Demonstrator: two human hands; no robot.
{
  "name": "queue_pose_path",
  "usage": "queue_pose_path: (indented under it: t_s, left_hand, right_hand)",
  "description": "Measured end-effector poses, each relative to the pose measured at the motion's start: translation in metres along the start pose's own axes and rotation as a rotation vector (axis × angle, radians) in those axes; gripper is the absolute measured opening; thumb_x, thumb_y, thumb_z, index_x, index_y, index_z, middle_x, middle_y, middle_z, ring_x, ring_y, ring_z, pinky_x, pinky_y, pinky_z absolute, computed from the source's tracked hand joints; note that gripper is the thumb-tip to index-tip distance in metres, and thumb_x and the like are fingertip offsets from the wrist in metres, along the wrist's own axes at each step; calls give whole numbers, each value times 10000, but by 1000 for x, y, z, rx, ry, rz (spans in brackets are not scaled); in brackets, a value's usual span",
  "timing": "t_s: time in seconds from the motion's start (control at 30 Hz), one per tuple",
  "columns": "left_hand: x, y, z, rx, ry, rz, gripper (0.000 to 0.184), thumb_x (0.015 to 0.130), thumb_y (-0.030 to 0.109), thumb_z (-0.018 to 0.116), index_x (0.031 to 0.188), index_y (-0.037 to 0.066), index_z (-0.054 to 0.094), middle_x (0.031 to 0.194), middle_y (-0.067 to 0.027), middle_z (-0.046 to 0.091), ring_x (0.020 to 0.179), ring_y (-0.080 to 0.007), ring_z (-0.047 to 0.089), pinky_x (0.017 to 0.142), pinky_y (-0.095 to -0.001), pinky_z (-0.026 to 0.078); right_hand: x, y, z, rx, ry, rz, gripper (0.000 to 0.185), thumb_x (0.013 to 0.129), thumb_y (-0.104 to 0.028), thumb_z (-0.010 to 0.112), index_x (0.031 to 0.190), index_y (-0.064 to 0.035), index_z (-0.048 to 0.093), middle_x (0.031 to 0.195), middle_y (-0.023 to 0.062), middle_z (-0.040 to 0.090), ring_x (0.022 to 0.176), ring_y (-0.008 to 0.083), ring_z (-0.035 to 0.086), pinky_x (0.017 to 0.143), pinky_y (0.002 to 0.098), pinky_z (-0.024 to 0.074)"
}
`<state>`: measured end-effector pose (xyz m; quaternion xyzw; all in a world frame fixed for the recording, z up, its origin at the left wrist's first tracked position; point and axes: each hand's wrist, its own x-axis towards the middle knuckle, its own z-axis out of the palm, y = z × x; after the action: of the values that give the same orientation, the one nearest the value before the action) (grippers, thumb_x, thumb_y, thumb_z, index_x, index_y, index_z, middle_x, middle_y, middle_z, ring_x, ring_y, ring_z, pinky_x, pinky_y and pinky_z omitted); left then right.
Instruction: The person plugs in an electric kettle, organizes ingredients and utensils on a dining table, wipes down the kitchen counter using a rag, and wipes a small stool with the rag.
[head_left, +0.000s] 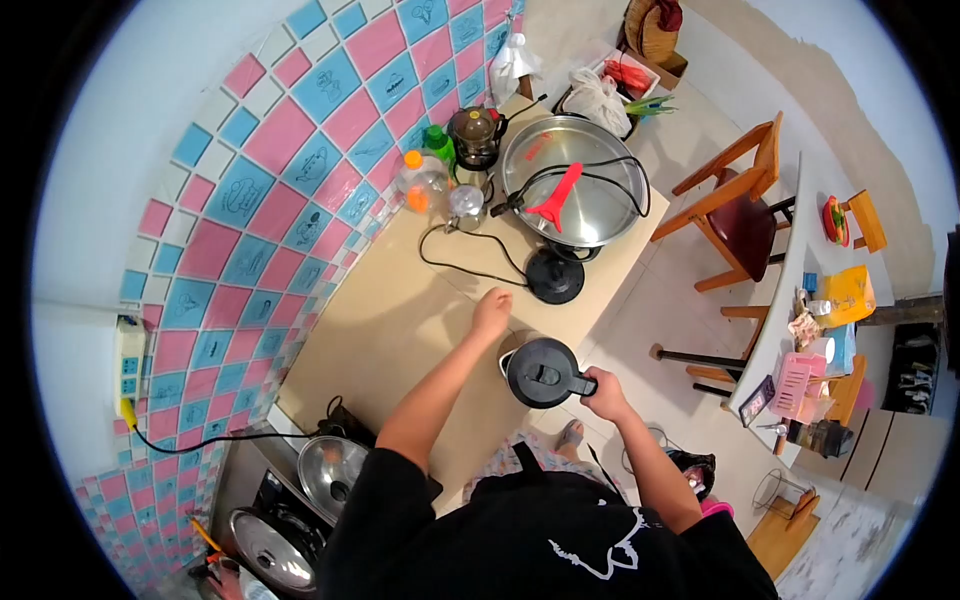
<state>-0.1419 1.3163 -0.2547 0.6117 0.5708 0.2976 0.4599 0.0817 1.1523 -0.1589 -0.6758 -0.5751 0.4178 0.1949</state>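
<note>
My right hand [605, 393] is wrapped round the handle of an electric kettle [543, 372] with a black lid and metallic body, held at the counter's front edge. My left hand [492, 312] is over the counter on the other side of the kettle, apart from it, fingers curled in with nothing visible in them. Just beyond sits the round black kettle base [555, 276], its cord looping left. Behind it is a large steel pan [520, 165], with a red tool [562, 195] and a black cord lying across it.
Along the tiled wall stand a plastic bottle with an orange cap [420, 180], a green bottle [437, 142], a glass jar [466, 205] and a coffee pot [477, 135]. Lidded pans [333, 475] are at lower left. Wooden chairs [735, 215] and a cluttered table [775, 300] stand right.
</note>
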Motion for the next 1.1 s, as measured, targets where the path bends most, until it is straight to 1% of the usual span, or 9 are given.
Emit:
queue_pose_path:
  t_s: [0.13,0.23,0.33,0.47,0.6,0.77,0.97,1.07,1.1]
  left_hand:
    - [44,15,22,479,-75,264,262,791,94,508,1050,95,547,1052,-120,554,996,-312,514,818,-385,435]
    - [57,6,32,661,-188,211,389,765,30,482,1142,124,494,1241,-136,423,1085,-318,451,881,-392,402]
    - [55,-16,31,760,-358,169,380,755,24,479,1119,132,490,1199,-150,434,1046,-344,475,857,-411,418]
    - [35,-63,24,606,-272,-181,243,763,42,480,998,100,498,1084,-151,472,928,-353,544,768,-416,459]
    - [-14,-47,-47,736,-271,-200,229,803,101,461,1026,61,499,1031,-202,513,991,-333,516,810,-411,432]
    - [-51,-86,-112,683,61,-519,235,814,103,481,1037,31,495,1119,-190,477,1007,-332,497,822,-400,437]
    - [-100,-72,-133,488,373,-489,444,811,93,512,1235,19,402,1299,-202,339,1093,-343,438,905,-379,392]
    - [-121,-80,-91,442,603,-375,471,813,114,519,1253,17,380,1312,-195,335,1115,-335,429,917,-373,383]
    - [-129,-69,-78,299,532,-448,458,808,120,525,1236,12,399,1290,-195,366,1106,-334,440,912,-371,387]
  right_hand:
    - [-2,-7,0,25,-34,59,257,508,-13,628,744,-8,527,646,123,536,593,240,517,568,318,426]
    - [-2,-7,-2,6,-29,67,259,513,-13,625,754,-10,531,666,131,543,622,252,532,590,318,430]
    - [-2,0,0,-20,-5,30,263,516,-15,626,763,-11,535,677,135,547,637,257,539,602,320,432]
    - [-2,-5,-2,-32,-33,39,266,525,-33,635,773,-7,543,675,130,546,635,253,533,606,317,433]
    - [8,-21,-20,-42,-229,77,357,535,-134,686,848,6,587,715,142,581,660,247,559,628,331,450]
    - [31,-40,-27,-185,-492,143,459,504,-250,731,844,33,610,668,127,591,625,200,555,608,314,449]
    - [39,-41,-28,-255,-616,194,365,508,-257,721,725,19,618,623,101,587,607,193,553,587,317,440]
    - [40,-35,-26,-206,-620,182,317,526,-245,701,694,10,616,620,91,588,604,180,552,582,311,439]
    - [40,-35,-27,-206,-621,181,299,532,-235,684,691,9,616,607,86,579,591,171,547,572,308,439]
